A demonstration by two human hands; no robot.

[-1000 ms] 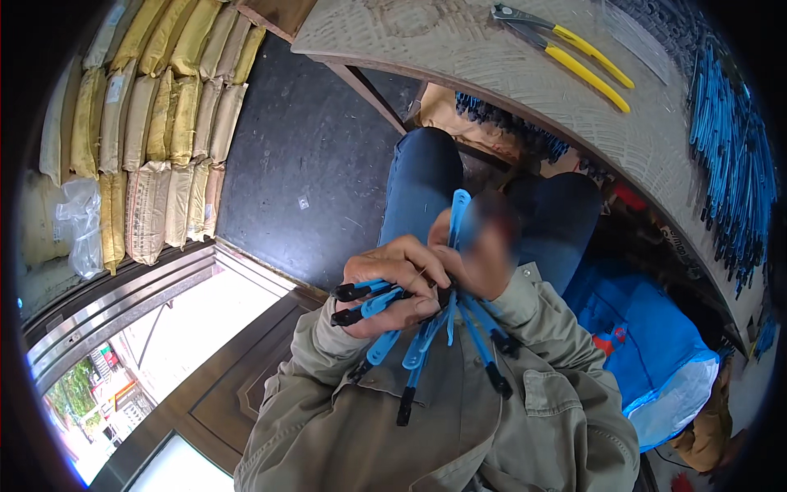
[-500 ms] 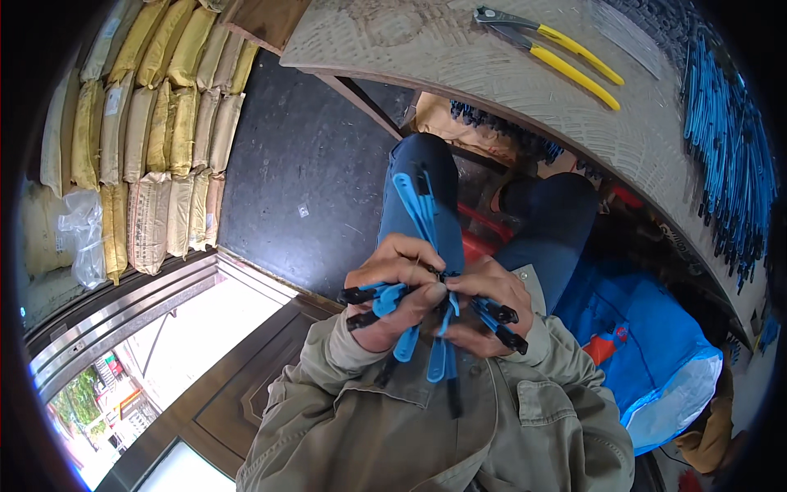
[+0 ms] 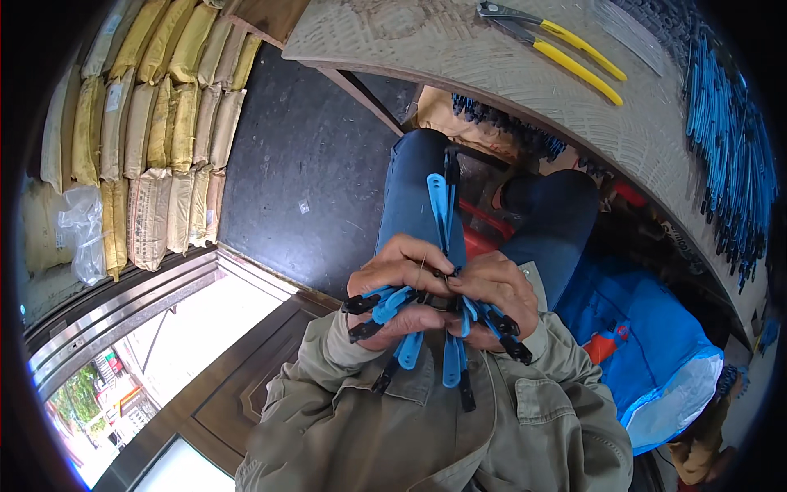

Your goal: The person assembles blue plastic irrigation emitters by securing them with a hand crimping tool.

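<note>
Above my lap, both hands hold a spoked bundle of blue plastic strips with black ends (image 3: 440, 197), fanning out from a dark middle. My left hand (image 3: 398, 275) closes round its left side, with thumb and fingers near the middle. Closed on the other side, my right hand (image 3: 496, 287) has its fingertips pinched at the middle, almost touching the left fingers. A thin wire-like line shows by the left fingertips. The fingers hide most of the middle, so the exact part pinched cannot be made out.
Pincers with yellow handles (image 3: 578, 70) lie on the worktable (image 3: 393, 41) ahead. A heap of blue and black strips (image 3: 725, 139) covers its right side. A blue bag (image 3: 656, 353) with an orange-red item (image 3: 604, 343) stands at right. Filled sacks (image 3: 156, 123) are stacked at left.
The spoked bundle has turned slightly in my hands; its far strips have swung right and stand more upright. Both hands stay at the middle.
</note>
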